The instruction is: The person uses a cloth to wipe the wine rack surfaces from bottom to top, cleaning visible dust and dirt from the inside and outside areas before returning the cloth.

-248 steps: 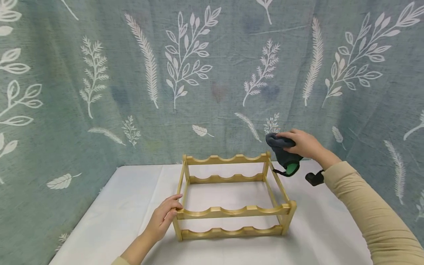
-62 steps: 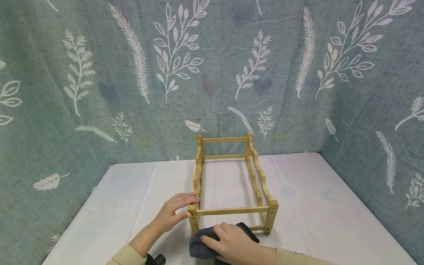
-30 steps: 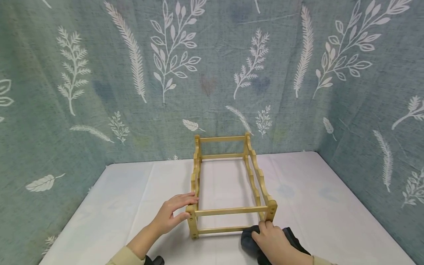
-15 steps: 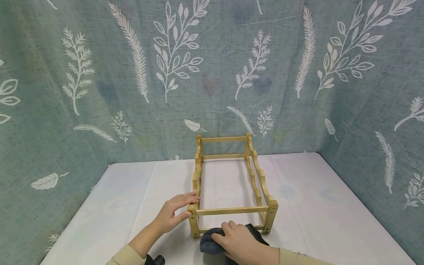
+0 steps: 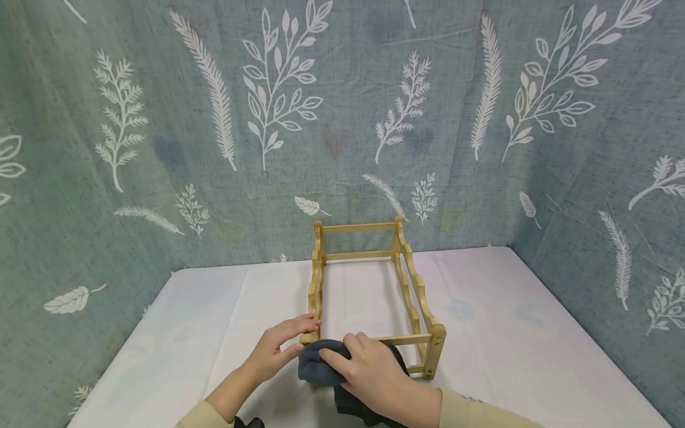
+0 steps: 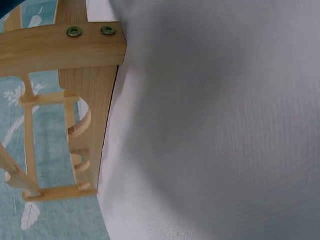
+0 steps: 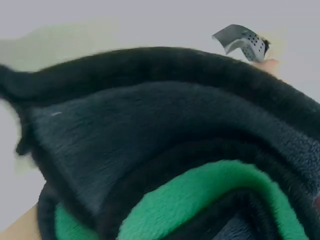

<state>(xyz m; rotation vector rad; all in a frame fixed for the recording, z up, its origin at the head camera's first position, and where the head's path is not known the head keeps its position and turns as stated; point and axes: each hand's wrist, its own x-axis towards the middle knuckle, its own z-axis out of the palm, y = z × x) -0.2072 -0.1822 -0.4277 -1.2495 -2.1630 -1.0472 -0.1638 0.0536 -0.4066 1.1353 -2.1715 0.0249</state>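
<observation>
A wooden wine rack [image 5: 436, 351] with scalloped side rails stands on the white table, its short end toward me. My left hand [image 5: 270, 353] holds its near left corner, fingers over the side rail and thumb by the post. In my right hand [image 5: 377, 371] is a folded dark grey cloth [image 5: 319, 368], pressed against the near end and covering the left part of the upper crossbar. Black edging and a green layer show on the cloth [image 7: 125, 115] in the right wrist view. The left wrist view shows a screwed corner of the rack [image 6: 50, 50], without the hand.
White fabric covers the table [image 5: 492, 333]. A blue-green curtain [image 5: 342, 148] with white leaf prints hangs behind it and along both sides. Something small and black [image 5: 248, 422] shows beside the left wrist at the bottom edge.
Since the oldest frame the rack has turned from its long side to its short end. Over the last second the cloth has moved left along the near end and up; the left hand has stayed.
</observation>
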